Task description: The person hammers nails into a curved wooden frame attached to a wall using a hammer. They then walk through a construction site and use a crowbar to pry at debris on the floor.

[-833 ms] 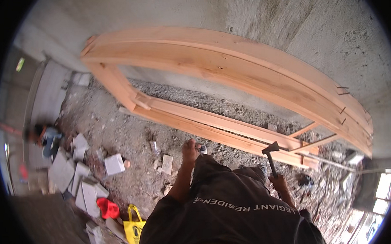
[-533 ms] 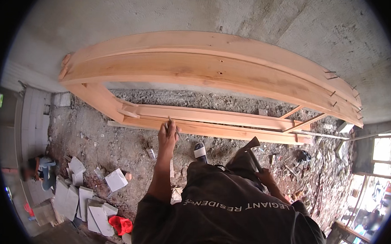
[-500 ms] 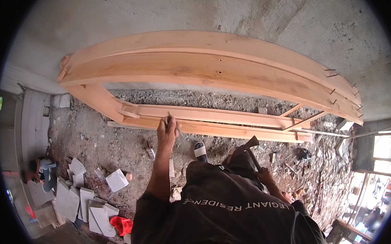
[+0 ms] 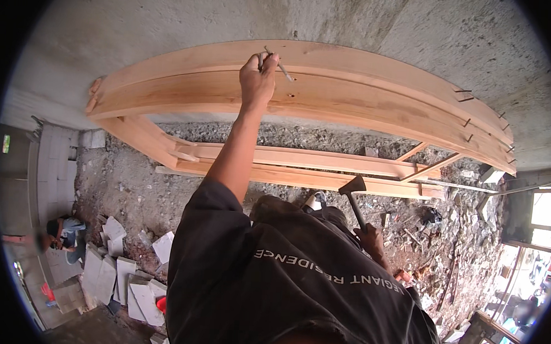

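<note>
Left hand [image 4: 258, 79]: fingers pinch nail [image 4: 282, 68] at wooden frame [image 4: 352, 101] top edge, undriven | right hand [image 4: 371, 237]: fingers wrap hammer [image 4: 353, 197], lowered | side nails [image 4: 469, 106] already protrude

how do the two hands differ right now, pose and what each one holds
The left hand is raised high at the top beam of the wooden frame; the right hand hangs low by the hip. The left hand pinches a thin nail against the wood; the right hand grips a hammer by its handle, head up. The left arm is stretched out; the right is mostly hidden behind the shirt. Both are closed on something.
</note>
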Available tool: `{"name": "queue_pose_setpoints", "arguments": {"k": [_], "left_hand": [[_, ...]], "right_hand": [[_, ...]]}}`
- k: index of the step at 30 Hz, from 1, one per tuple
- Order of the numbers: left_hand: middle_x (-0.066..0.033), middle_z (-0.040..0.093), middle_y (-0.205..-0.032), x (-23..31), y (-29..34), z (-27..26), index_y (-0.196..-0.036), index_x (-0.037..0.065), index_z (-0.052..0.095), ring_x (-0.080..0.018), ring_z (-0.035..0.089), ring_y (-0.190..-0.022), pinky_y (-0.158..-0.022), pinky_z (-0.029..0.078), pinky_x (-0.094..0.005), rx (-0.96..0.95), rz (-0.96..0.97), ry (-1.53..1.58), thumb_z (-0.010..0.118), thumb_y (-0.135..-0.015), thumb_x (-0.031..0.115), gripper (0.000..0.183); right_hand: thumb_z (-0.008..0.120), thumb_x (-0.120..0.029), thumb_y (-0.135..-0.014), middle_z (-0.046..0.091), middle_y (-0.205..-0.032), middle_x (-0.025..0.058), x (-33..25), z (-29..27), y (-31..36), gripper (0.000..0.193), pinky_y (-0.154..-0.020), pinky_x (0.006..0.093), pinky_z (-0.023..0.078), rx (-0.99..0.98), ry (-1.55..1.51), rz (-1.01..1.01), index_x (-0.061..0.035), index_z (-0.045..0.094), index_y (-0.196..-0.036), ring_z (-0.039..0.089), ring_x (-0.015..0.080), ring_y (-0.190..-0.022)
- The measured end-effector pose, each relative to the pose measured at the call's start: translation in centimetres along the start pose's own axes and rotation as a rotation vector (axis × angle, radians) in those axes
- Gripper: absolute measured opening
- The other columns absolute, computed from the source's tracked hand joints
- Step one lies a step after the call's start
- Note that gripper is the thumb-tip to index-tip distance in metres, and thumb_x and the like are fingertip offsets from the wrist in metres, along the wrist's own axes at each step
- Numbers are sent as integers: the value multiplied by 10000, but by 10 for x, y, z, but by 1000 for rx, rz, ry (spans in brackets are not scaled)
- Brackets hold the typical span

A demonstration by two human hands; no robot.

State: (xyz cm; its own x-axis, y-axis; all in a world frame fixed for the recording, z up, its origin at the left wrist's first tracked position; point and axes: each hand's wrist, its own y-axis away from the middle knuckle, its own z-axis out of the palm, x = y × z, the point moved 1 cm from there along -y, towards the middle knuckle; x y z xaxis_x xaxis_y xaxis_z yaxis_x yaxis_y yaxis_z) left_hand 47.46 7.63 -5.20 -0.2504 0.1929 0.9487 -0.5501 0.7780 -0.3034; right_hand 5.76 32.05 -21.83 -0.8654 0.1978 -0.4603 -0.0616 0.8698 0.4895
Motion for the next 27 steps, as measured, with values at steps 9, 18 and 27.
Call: {"name": "queue_pose_setpoints", "arguments": {"k": [9, 18, 27], "left_hand": [[-117, 618, -683, -16, -1, 21, -830, 12, 597, -265, 601, -638, -611, 456, -348, -6, 16, -335, 601, -826, 269, 257], [-139, 647, -810, -23, 9, 20, -922, 23, 597, -288, 633, -745, -654, 478, -354, 16, 86, -418, 589, -846, 264, 253], [-154, 650, -847, -28, 12, 16, -963, 10, 603, -285, 642, -791, -676, 495, -347, -8, 110, -400, 582, -854, 240, 255]], "right_hand": [[673, -381, -760, 532, -574, 180, -66, -47, -11, 397, -521, 417, 412, 145, -119, -98, -25, 517, -677, 526, 312, -516], [718, -304, -756, 523, -537, 88, -128, -94, -18, 328, -472, 318, 401, 220, -211, -221, -9, 575, -749, 460, 122, -489], [568, -152, -881, 446, -605, 44, -287, -211, -62, 211, -377, 277, 327, 328, 50, -1099, -3, 517, -1021, 413, 101, -459]]}}
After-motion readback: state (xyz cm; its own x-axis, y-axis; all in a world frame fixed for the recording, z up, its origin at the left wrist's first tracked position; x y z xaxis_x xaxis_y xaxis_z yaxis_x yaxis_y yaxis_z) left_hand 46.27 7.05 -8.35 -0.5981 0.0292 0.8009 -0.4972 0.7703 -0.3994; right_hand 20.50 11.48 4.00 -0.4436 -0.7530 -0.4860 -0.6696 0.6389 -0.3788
